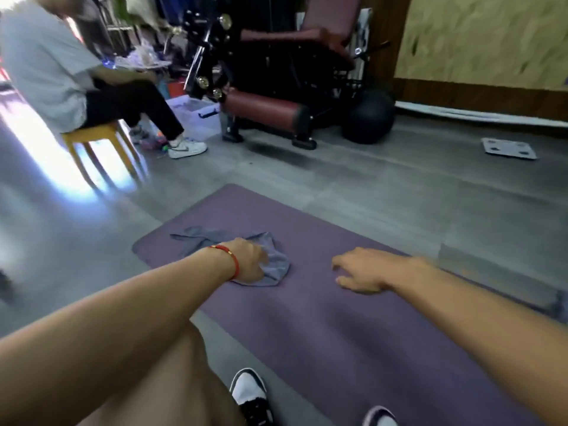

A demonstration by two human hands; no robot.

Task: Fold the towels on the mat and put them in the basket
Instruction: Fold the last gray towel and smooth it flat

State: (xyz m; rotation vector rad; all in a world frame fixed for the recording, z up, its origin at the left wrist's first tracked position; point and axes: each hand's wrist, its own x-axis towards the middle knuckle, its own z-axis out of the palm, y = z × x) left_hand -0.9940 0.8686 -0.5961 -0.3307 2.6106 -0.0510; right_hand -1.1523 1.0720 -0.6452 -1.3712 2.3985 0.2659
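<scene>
A crumpled grey-blue towel lies near the far left corner of the purple mat. My left hand, with a red cord round the wrist, grips the towel's near part. My right hand hovers over bare mat to the right of the towel, fingers loosely spread and holding nothing. Another grey cloth edge shows at the mat's right border, blurred. No basket is in view.
A person sits on a yellow stool at the back left. A maroon exercise machine and a black ball stand behind the mat. A scale lies on the grey floor at right. My shoes rest by the mat's near edge.
</scene>
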